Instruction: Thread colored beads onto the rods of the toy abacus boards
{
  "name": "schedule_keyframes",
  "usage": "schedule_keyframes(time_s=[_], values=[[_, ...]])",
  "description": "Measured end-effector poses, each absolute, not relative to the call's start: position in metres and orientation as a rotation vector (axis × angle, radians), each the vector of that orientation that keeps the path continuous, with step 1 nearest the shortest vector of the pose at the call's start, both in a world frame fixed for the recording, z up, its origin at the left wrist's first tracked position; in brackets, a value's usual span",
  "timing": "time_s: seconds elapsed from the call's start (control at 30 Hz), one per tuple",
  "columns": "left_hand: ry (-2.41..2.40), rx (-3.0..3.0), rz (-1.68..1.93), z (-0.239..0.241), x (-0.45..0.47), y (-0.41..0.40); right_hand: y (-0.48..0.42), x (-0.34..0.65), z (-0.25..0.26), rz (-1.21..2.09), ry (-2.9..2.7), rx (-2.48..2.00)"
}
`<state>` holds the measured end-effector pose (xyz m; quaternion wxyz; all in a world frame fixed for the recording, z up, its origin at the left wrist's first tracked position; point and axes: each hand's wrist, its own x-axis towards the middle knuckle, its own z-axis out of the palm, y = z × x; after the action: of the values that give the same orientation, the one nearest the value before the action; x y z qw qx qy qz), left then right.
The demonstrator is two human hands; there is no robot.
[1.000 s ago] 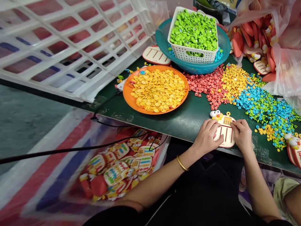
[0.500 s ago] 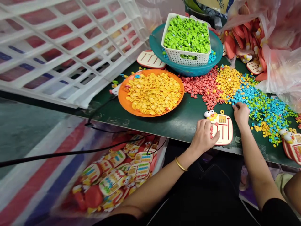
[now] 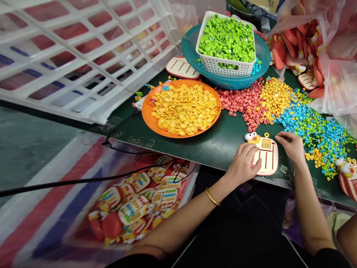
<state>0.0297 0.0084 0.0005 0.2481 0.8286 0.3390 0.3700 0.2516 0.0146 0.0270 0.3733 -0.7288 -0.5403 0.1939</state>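
Note:
A cream toy board (image 3: 267, 158) with a red rim, slots and a googly-eyed yellow-beaked chick head lies flat near the table's front edge. My left hand (image 3: 244, 162) is curled over its left side, thumb and fingers gripping the board. Small red pieces sit under those fingers, partly hidden. Just right of the board's top corner, my right hand (image 3: 291, 147) is closed in a pinch. A tiny yellowish piece (image 3: 276, 137) shows at its fingertips. Behind the board lie loose red pieces (image 3: 245, 104), yellow pieces (image 3: 276, 96) and mixed blue and green pieces (image 3: 312, 126).
An orange plate (image 3: 146, 121) of yellow discs stands left of the board. Behind it, a white basket (image 3: 208, 61) of green pieces rests in a blue basin (image 3: 189, 48). A white crate (image 3: 100, 108) leans at left. More boards (image 3: 135, 210) lie below the table.
My right hand has drawn back from the edge of the blue and yellow pieces towards the board, still pinched. My left hand stays on the board, and the view has shifted slightly.

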Motion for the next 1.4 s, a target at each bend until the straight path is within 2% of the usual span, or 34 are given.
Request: schedule_keyframes(time_s=[0.07,0.2,0.4,0.6,0.67,0.77,0.83,1.0,1.17,1.4], values=[[0.951,2.261,0.992,0.000,0.030,0.009,-0.005,0.245,0.024,0.554,-1.335,-1.798],[0.990,2.273,0.974,0.001,0.030,0.009,-0.022,0.230,0.018,0.324,-1.471,-1.788],[0.988,2.259,0.892,0.000,0.030,0.009,-0.040,0.215,0.014,0.298,-1.700,-1.688],[0.953,2.234,0.848,0.001,0.028,0.013,-0.004,0.207,0.024,0.524,-1.817,-1.475],[0.921,2.271,0.786,0.003,0.028,0.015,0.033,0.222,0.031,0.406,-1.791,-1.534],[0.864,2.373,0.690,0.004,0.027,0.015,0.095,0.253,0.036,0.024,-1.744,-1.781],[0.860,2.398,0.679,0.005,0.026,0.014,0.123,0.269,0.034,-0.055,-1.847,-1.924],[0.833,2.362,0.784,0.004,0.024,0.013,0.110,0.275,0.022,0.003,-2.109,-1.955],[0.772,2.287,0.957,0.000,0.023,0.014,0.056,0.263,0.023,-0.072,-1.943,-1.877],[0.885,2.283,0.961,0.001,0.028,0.012,0.063,0.236,0.033,0.222,-1.900,-2.040]])
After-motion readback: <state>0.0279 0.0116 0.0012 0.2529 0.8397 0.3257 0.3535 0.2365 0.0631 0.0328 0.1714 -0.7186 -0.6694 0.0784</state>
